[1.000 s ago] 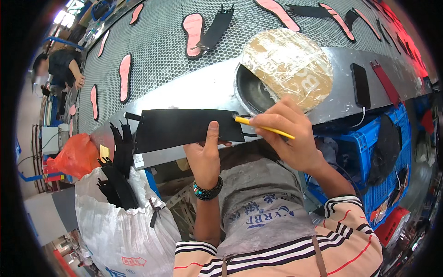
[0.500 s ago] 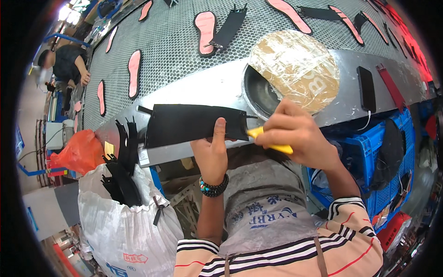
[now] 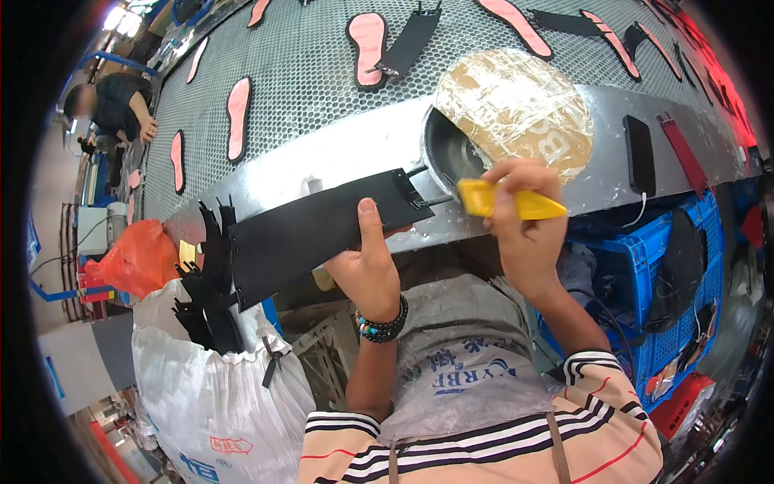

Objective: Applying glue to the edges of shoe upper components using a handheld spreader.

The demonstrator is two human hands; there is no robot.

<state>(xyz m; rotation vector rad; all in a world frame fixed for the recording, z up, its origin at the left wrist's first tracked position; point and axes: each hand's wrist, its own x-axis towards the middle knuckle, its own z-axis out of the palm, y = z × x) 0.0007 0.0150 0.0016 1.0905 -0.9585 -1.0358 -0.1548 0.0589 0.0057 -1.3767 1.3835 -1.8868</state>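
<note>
My left hand (image 3: 367, 262) grips a flat black panel (image 3: 306, 226) by its near edge, thumb on top and fingers underneath. Narrow strap ends stick out at the panel's right end. In my right hand (image 3: 528, 234) is a flat yellow plastic tool (image 3: 516, 202), pinched between thumb and fingers; its exact kind does not show. That hand is just in front of a round metal bowl (image 3: 431, 149), apart from the panel. Plastic-wrapped brown cardboard (image 3: 516, 105) covers most of the bowl, leaving its left side uncovered.
Beyond the metal ledge (image 3: 322, 153), a mesh conveyor (image 3: 302, 81) carries pink insoles (image 3: 239, 119) and black strap pieces (image 3: 411, 40). A phone (image 3: 640, 153) with a cable lies right. A white sack (image 3: 218, 395) with black pieces stands left; a blue crate (image 3: 677, 282) stands right. Another person (image 3: 121, 105) is far left.
The yellow tool has moved from the panel's right end up and right toward the bowl. The panel has tilted, its right end rising and its left end dropping.
</note>
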